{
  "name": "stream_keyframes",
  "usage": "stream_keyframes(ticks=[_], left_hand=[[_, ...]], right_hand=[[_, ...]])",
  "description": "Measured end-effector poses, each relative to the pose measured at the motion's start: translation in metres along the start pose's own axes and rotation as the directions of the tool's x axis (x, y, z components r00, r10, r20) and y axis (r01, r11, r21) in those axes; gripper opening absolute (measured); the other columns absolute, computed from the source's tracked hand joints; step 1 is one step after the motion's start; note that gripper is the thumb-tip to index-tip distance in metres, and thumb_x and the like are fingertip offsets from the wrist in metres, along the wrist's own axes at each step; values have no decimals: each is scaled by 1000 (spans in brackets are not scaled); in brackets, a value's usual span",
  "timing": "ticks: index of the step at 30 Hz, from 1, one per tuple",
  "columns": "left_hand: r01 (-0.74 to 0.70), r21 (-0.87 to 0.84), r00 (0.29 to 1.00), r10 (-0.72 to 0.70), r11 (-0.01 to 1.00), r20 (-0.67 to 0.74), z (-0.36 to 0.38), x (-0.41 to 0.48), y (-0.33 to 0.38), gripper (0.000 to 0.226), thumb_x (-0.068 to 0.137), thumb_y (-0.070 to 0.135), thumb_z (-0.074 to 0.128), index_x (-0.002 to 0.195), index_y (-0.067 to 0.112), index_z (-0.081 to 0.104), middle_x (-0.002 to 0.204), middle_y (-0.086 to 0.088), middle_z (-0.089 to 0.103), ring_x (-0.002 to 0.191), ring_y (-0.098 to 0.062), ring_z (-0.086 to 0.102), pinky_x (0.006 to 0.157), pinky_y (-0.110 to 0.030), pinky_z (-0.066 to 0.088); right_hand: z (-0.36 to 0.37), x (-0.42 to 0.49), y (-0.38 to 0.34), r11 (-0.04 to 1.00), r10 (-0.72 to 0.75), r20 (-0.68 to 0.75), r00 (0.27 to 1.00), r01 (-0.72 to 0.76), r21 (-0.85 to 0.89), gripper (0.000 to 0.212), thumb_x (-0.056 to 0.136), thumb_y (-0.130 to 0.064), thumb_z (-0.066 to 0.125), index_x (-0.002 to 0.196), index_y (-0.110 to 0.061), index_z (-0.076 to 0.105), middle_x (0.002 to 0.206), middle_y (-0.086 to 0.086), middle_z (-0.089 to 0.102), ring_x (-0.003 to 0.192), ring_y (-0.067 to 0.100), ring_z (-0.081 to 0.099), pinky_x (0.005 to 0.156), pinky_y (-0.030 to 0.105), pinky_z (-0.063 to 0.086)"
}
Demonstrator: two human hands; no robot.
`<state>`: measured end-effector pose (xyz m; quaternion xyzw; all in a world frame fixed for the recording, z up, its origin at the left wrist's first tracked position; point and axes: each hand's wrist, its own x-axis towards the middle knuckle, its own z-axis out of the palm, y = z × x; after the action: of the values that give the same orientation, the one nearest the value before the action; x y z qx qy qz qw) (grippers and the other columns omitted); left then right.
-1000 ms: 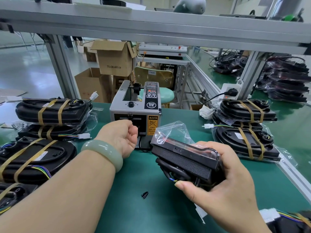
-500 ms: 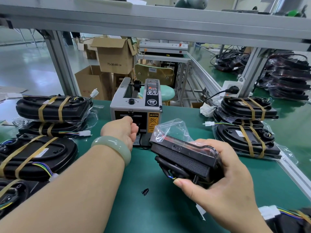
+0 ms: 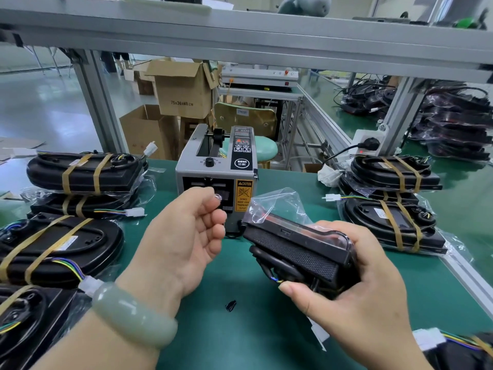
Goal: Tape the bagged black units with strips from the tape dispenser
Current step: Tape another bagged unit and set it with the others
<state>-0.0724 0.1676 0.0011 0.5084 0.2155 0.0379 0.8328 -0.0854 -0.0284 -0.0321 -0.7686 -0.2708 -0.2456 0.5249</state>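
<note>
A grey tape dispenser (image 3: 216, 180) stands at the middle of the green mat (image 3: 240, 343). My left hand (image 3: 184, 241) is just in front of its outlet, palm turned up, and pinches a short clear tape strip (image 3: 218, 197) between thumb and forefinger. To the right, my right hand (image 3: 354, 297) grips a black unit (image 3: 296, 249) in a clear plastic bag, held tilted above the mat. The bag's loose end (image 3: 274, 204) sticks up toward the dispenser.
Taped black units are stacked at the left (image 3: 80, 172) and right (image 3: 392, 228) of the mat. A small black scrap (image 3: 230, 305) lies on the mat. An aluminium frame (image 3: 240, 38) crosses overhead; cardboard boxes (image 3: 181, 92) stand behind.
My left hand has pulled back from the dispenser's outlet and turned palm up, now with a clear tape strip at its fingertips. The right hand keeps hold of the bagged unit.
</note>
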Motion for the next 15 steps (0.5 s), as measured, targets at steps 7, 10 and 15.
stream_keyframes(ticks=[7,10,15], left_hand=[[-238,165,967,218,957,134,5,-35,-14,18,66,30,76,51,24,67,60,2,60,53,-9,50,53,-21,42],[-371,200,922,334,907,196,9,-44,-22,12,61,35,66,56,25,71,73,10,66,71,-1,57,69,-18,46],[-480,344,876,419,807,240,12,-42,-30,27,62,46,65,65,22,76,111,16,68,121,23,35,101,-25,29]], right_hand=[[-2,0,-2,1000,1,-23,1000,-1,-16,58,50,-40,78,102,-46,54,98,-28,65,85,-10,62,73,-1,41],[-1,0,-2,1000,-1,-18,1000,1,5,57,51,-40,78,102,-44,54,99,-27,65,86,-9,63,73,1,43],[0,-1,-2,1000,-11,-8,1000,11,12,62,49,-34,83,102,-45,53,98,-25,66,85,-5,65,72,3,45]])
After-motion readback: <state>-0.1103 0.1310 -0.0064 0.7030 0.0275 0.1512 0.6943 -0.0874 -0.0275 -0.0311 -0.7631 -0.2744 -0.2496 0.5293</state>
